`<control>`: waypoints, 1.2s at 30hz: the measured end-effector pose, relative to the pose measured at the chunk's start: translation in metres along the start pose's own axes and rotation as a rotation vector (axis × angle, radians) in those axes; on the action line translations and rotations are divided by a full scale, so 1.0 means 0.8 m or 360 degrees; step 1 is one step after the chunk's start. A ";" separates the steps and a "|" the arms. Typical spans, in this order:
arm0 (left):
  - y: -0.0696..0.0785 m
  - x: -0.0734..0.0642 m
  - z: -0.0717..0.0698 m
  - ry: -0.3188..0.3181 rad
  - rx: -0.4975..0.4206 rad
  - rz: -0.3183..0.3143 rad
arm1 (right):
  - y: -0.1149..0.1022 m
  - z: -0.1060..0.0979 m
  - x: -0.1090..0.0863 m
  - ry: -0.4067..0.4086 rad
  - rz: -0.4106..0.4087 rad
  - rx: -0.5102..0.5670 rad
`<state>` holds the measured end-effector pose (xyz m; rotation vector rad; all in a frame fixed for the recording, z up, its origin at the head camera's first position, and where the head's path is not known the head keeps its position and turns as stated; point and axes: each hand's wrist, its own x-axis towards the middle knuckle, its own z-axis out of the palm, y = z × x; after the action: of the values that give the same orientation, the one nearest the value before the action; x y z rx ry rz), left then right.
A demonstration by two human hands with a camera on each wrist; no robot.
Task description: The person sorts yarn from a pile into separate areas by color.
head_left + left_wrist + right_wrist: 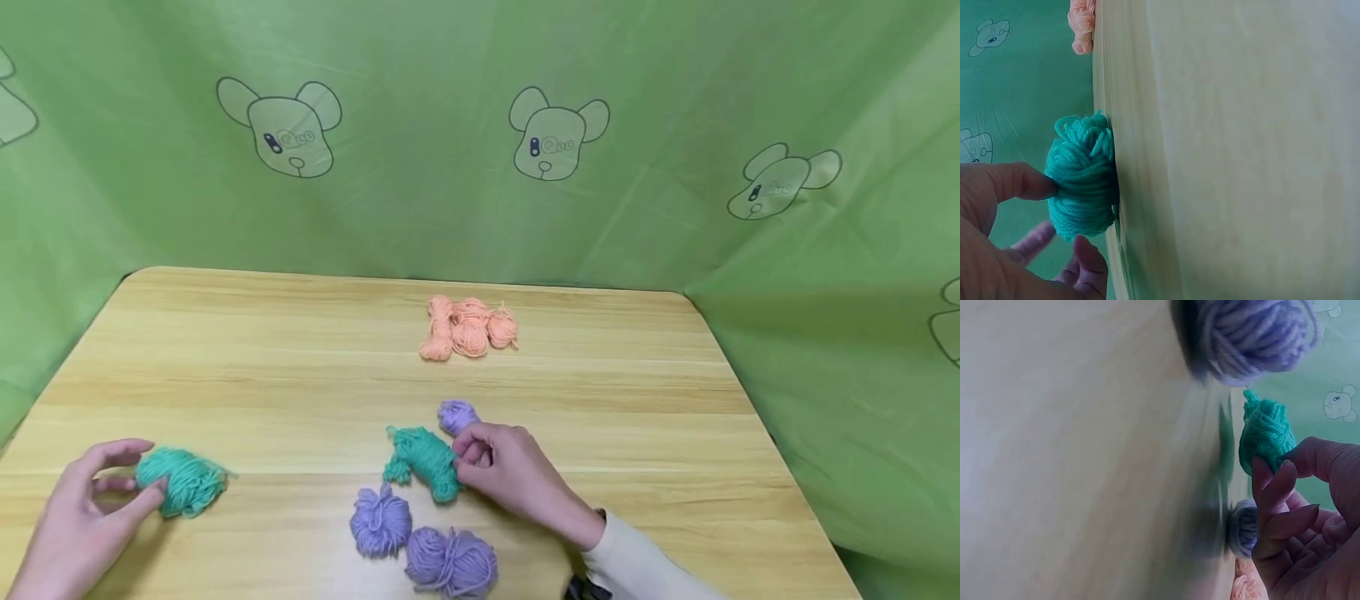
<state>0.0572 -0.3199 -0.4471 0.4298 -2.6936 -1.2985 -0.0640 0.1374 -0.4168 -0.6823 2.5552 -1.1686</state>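
Green middle skein (424, 457) slants lengthwise toward near right

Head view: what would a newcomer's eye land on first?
Probably the central teal bundle, its right end pinched by the right hand, and the left teal bundle, with the left hand curled about it. Next, likely, the purple yarn around the central bundle, and the peach yarn toward the table's far edge. Behind, cartoon animal faces mark the green curtain.
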 end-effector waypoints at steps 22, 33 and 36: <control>0.018 -0.013 -0.003 0.0122 0.0289 0.0087 | -0.044 -0.005 0.028 -0.0053 -0.0021 0.0189; 0.032 -0.009 -0.002 0.0119 0.0265 0.0140 | -0.080 -0.003 0.061 -0.0060 -0.0033 0.0243; 0.034 -0.009 0.000 0.0120 0.0252 0.0144 | -0.090 0.000 0.071 -0.0055 -0.0021 0.0259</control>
<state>0.0586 -0.3016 -0.4253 0.3603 -2.7276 -1.0294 -0.0905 0.0677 -0.3638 -0.6754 2.3979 -1.3393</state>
